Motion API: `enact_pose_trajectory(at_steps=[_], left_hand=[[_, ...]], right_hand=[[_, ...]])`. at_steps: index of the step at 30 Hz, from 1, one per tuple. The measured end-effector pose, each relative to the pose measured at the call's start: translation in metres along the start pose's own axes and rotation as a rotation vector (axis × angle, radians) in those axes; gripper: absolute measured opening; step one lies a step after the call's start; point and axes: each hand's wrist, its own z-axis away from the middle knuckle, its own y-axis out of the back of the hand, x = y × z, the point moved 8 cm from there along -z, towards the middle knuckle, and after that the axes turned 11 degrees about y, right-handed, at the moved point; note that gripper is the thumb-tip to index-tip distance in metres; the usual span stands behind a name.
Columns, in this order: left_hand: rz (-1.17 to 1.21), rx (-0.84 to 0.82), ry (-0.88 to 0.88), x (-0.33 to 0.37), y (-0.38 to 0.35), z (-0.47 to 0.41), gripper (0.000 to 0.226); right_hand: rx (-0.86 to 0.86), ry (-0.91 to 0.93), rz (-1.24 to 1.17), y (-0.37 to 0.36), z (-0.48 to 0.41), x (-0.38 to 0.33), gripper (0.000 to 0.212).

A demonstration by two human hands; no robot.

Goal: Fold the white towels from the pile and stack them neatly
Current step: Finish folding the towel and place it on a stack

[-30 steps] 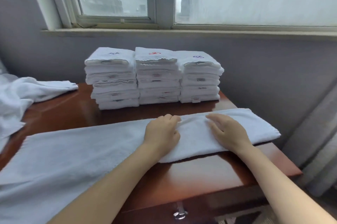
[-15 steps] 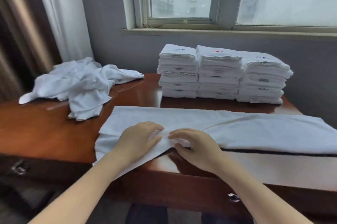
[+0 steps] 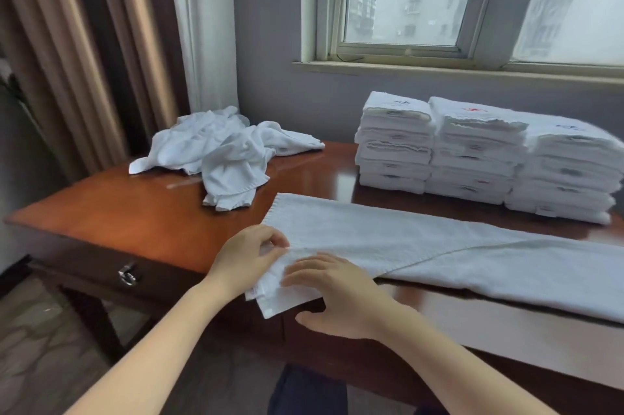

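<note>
Head view, looking down. The towel point(image 3: 405, 245) is a long white strip lying on the bench point(image 3: 135, 222). Its long axis runs left to right along the front edge, from the short end at my hands away to the right and out of frame. That near end points left and droops a little over the bench's front edge.

My left hand point(image 3: 246, 256) has its fingers curled, pinching the short end's hem. My right hand point(image 3: 337, 293) lies on top just beside it, fingers point(image 3: 304, 271) spread and nearly straight, pressing the cloth down. The thumb sits out below the edge — whether it's tucked under the cloth, I can't tell.

This is going to handle soft and floppy, I'd say: light terry, no stiffness, with enough nap to cling to itself. It's best taken at the two corners of the short end, so the end carries over square.

The unfolded pile point(image 3: 223, 151) sits at the back left, well apart from the strip, and the folded stacks point(image 3: 472, 151) stand in a row at the back right — that's where this one ends up.
</note>
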Motion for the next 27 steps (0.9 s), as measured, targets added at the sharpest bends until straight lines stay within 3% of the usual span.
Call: enact_pose_trajectory(at_steps=[6,11,13,16,21,27], left_hand=[[0.022,-0.027,-0.048,-0.010,0.001,0.000,0.032],[0.140,-0.040,0.041,-0.015,0.005,-0.004,0.025],[0.235,-0.037,0.068,-0.020,0.008,-0.007,0.049],[0.307,-0.040,0.069,-0.020,0.011,-0.015,0.062],[0.360,0.081,0.173,-0.024,0.018,-0.039,0.032],[0.059,0.191,0.278,-0.031,0.017,-0.057,0.015]], right_hand=[[0.100,0.057,0.065,0.005,-0.018,-0.009,0.021],[0.267,-0.185,-0.001,0.027,-0.037,0.026,0.021],[0.316,-0.244,0.032,0.039,-0.048,0.039,0.024],[0.407,-0.234,0.153,0.062,-0.069,0.049,0.019],[0.408,-0.210,0.287,0.076,-0.101,0.074,0.019],[0.303,-0.252,0.294,0.047,-0.116,0.114,0.020]])
